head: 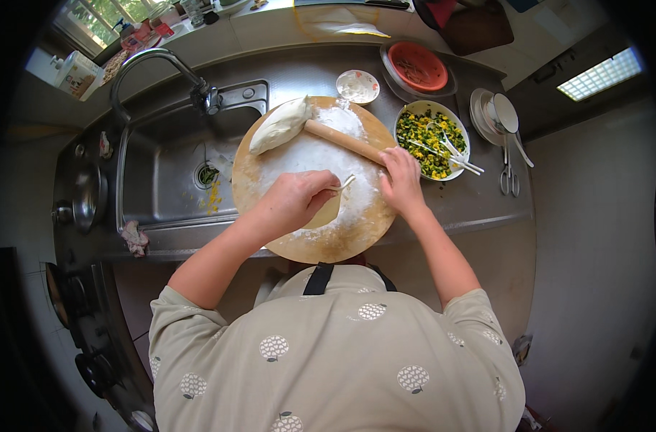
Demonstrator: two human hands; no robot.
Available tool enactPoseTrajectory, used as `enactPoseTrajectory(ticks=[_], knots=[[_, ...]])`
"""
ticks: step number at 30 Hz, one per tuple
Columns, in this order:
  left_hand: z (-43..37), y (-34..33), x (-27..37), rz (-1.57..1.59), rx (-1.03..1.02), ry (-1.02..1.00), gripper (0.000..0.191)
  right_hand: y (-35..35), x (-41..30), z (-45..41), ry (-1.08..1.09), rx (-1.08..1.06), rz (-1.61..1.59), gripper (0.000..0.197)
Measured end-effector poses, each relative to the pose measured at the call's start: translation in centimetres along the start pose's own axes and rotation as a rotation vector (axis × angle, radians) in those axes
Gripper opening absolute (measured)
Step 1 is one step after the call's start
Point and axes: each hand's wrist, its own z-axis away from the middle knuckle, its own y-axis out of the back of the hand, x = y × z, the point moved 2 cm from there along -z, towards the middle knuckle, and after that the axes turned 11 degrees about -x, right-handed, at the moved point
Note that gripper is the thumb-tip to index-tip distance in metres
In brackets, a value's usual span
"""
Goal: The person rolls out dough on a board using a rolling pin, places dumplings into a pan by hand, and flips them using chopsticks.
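My left hand (305, 197) pinches the edge of a thin rolled dough sheet (326, 215), lifting it above a round wooden board (339, 249). The sheet's raised rim curls beside my fingertips, and part of it hides behind the hand. At the board's right edge, my right hand (402, 178) grips the near end of a wooden rolling pin (345, 142). The pin slants up to the left, its far end close to a large lump of dough (281, 126). White flour (339, 121) is spread over the board's middle.
Right of the board stands a bowl of chopped green-and-yellow filling (430, 140) with a spoon and chopsticks. Behind are a small flour bowl (357, 86) and a red basin (417, 66). Scissors (509, 181) lie near stacked dishes (484, 116). A steel sink (168, 162) with a tall faucet (160, 54) is left.
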Motion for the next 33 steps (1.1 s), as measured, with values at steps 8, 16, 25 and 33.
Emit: enactPoseTrajectory(ticks=[8,16,25,33], knots=[[1.4,-0.5,0.8,0.467,0.274,0.067,0.010,-4.2,-6.0,2.2,-0.300,-0.393,-2.071,0.020],[6.4,-7.7,-12.7,0.589,0.452,0.645,0.016,-6.3,-5.5,-0.8,-0.339,-0.107,-0.667,0.019],[7.1,-7.9,-13.9,0.776,0.304,0.831,0.014,-5.9,-6.2,-0.3,-0.456,-0.260,-0.658,0.029],[8.9,-7.3,-14.3,0.350,0.216,0.831,0.017,-3.9,-7.4,-0.4,-0.319,-0.243,-0.317,0.035]])
